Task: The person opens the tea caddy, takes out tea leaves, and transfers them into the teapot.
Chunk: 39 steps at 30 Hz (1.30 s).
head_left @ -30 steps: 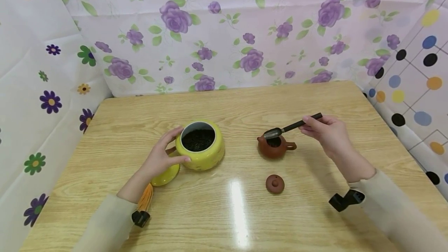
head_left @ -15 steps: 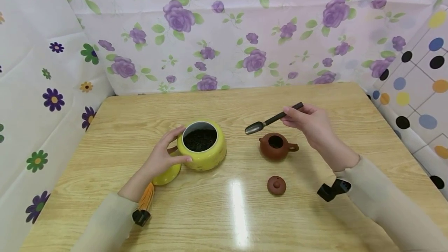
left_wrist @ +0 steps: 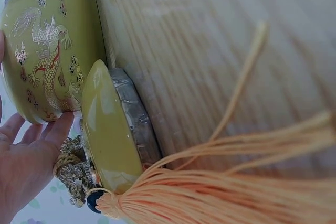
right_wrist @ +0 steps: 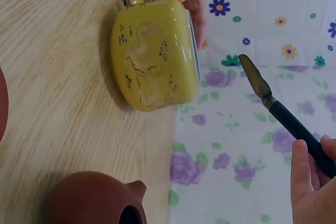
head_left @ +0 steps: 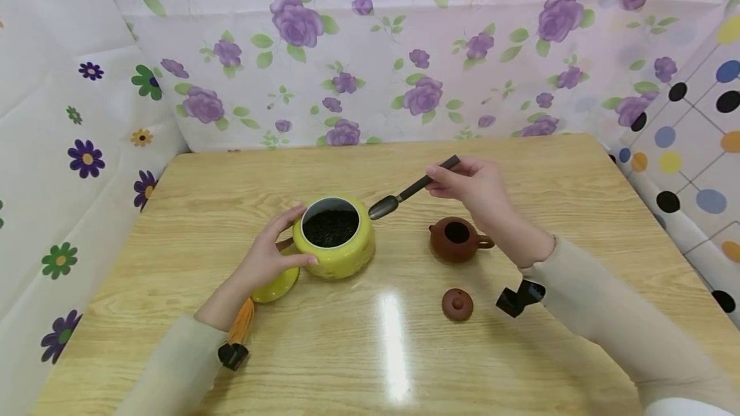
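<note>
My left hand (head_left: 267, 260) holds the side of a yellow jar (head_left: 347, 265), thumb in front and fingers behind near the rim. Dark leaves that look like loose tea (head_left: 331, 228) lie inside. In the left wrist view the jar (left_wrist: 50, 51) bears a dragon picture. My right hand (head_left: 478, 190) pinches the black handle of a small metal tea scoop (head_left: 384, 207). The scoop's tip is at the jar's right rim in the head view, and the right wrist view shows it raised above the jar. A brown clay teapot (head_left: 448, 250) stands uncovered below my right hand, its inside dark.
The teapot's lid (head_left: 457, 305) lies on the wooden table (head_left: 347, 358) in front of the teapot. Beside the jar, partly behind my left hand, is its yellow lid (head_left: 277, 286) with an orange tassel (head_left: 241, 323). Patterned cloth (head_left: 370, 69) surrounds the table's back and sides.
My right hand has carried the scoop leftward from over the teapot's opening to the jar's rim. The left hand keeps its hold on the jar, which stays in place.
</note>
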Motion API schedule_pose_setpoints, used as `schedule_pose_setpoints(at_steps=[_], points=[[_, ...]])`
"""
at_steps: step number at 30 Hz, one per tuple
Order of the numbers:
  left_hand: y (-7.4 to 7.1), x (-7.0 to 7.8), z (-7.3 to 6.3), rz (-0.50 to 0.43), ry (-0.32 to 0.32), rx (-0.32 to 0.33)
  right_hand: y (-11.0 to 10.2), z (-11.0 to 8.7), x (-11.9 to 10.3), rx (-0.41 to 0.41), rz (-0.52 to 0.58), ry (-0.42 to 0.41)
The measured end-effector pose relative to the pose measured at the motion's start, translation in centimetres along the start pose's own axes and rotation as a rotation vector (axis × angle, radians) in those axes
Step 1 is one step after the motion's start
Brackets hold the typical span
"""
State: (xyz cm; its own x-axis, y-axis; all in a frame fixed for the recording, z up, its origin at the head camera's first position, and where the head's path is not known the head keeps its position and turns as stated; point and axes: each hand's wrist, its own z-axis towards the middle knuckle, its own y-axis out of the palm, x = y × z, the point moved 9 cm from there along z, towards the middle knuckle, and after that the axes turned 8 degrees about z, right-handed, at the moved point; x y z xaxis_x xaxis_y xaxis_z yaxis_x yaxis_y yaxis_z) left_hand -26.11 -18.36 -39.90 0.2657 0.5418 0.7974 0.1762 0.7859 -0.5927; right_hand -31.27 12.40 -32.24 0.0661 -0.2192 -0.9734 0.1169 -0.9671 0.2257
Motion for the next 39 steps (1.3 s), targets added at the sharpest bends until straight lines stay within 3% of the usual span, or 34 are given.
schedule_pose_setpoints(at_steps=[14,19,28,39], points=[[-0.2,-0.1,0.1,-0.008,-0.002,-0.002,5.2,1.4,1.3,-0.059,-0.186,-0.074],[-0.2,-0.1,0.0,-0.017,0.001,0.002,6.3,1.7,2.2,-0.074,-0.227,-0.116],[-0.1,0.0,-0.1,-0.006,0.005,0.006,7.9,1.5,3.2,-0.116,-0.380,-0.238],[0.0,-0.1,0.0,-0.003,0.012,0.007,10.5,1.0,4.2,-0.136,-0.567,-0.326]])
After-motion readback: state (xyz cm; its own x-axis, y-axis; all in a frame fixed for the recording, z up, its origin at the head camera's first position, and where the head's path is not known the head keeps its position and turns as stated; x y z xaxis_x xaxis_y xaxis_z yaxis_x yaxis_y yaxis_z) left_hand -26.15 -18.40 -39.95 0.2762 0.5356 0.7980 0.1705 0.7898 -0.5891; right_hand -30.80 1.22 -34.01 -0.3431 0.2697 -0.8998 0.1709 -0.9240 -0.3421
